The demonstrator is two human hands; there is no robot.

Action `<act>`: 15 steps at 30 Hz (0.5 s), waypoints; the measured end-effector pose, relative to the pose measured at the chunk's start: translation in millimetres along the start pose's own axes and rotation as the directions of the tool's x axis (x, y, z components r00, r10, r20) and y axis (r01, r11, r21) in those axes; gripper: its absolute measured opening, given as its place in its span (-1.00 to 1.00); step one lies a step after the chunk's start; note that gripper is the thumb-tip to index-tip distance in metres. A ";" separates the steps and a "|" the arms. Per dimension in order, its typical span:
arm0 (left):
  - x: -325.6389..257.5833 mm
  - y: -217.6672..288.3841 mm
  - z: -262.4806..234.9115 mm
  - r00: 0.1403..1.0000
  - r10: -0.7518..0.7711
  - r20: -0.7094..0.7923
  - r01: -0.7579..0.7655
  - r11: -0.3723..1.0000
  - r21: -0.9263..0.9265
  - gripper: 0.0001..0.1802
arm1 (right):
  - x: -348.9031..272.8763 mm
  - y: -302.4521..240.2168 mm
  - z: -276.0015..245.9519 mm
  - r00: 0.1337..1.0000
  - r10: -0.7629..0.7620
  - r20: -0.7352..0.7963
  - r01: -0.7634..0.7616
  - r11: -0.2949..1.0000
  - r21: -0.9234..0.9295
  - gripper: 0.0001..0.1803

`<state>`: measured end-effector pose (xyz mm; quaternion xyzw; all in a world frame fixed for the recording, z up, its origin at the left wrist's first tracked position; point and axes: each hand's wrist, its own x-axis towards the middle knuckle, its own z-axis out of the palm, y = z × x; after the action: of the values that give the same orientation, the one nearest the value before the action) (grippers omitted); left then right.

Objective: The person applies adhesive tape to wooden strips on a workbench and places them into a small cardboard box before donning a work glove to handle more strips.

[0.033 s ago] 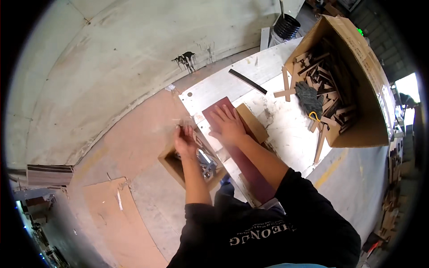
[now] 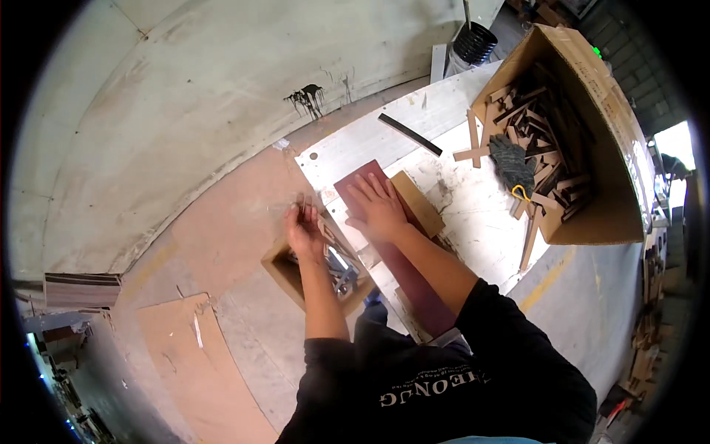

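While a maroon board [image 2: 411,287] is touched beneath the spread right hand [image 2: 379,211], the left hand [image 2: 304,229] is curled, its grip unclear.

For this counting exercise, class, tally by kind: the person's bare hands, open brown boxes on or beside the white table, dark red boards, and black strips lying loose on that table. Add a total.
Bare hands: 2 (left hand, right hand)
Open brown boxes: 2 (large box, small box)
Dark red board: 1
Loose black strip: 1
Total: 6
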<state>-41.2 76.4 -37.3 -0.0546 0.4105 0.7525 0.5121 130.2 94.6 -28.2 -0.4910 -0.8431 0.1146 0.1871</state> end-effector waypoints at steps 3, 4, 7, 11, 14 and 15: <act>-5.0 -5.9 11.5 0.935 0.215 0.281 -0.325 0.836 0.441 -0.98 | -1.8 -6.4 1.9 1.000 -0.008 -0.022 0.009 0.998 0.066 -0.29; -4.3 -16.9 14.9 0.890 0.281 0.359 -0.437 0.750 0.497 -0.98 | 0.2 -8.5 1.3 1.000 -0.004 -0.020 0.007 0.995 0.104 -0.30; -21.6 -38.4 30.9 0.845 0.278 0.456 -0.523 0.255 0.813 -0.92 | 8.5 -0.9 -6.0 0.988 0.093 0.124 -0.127 0.943 0.306 -0.28; -21.2 -52.8 38.1 0.638 0.373 0.674 -0.710 -0.055 0.702 -0.87 | 7.0 13.3 -2.7 0.983 0.154 0.098 -0.182 0.860 0.477 -0.26; -18.9 -47.1 47.5 0.638 0.289 0.713 -0.658 -0.276 0.701 -0.82 | 7.0 13.7 -2.3 0.987 0.159 0.023 -0.149 0.856 0.494 -0.22; -15.6 -44.6 51.6 0.666 0.256 0.700 -0.618 -0.335 0.711 -0.80 | 6.4 12.2 -2.4 0.986 0.166 0.009 -0.152 0.882 0.446 -0.21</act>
<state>20.0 106.0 -20.7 0.5914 0.7286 0.3343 0.0867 137.9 106.2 -29.4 -0.5043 -0.7484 0.3121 0.2970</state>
